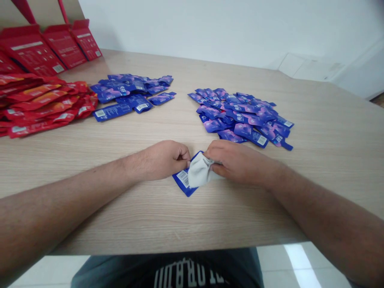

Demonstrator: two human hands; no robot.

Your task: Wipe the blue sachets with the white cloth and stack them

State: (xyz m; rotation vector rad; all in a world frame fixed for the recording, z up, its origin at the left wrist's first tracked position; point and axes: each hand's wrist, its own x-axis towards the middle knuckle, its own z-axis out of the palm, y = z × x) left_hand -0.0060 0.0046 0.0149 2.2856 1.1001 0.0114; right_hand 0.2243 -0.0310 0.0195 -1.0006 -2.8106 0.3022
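Head view: right hand gripping cloth

Plain indoor workroom, probably a small office or packing room, with a wood-grain laminate surface as the central landmark. Behind the surface rises a bare white wall, and below its near edge lies a pale tiled floor. On the surface's far left stand open red printed cartons beside a heap of red sachets, while two piles of blue sachets lie toward its centre, retail packaging in bulk that marks a work setting.
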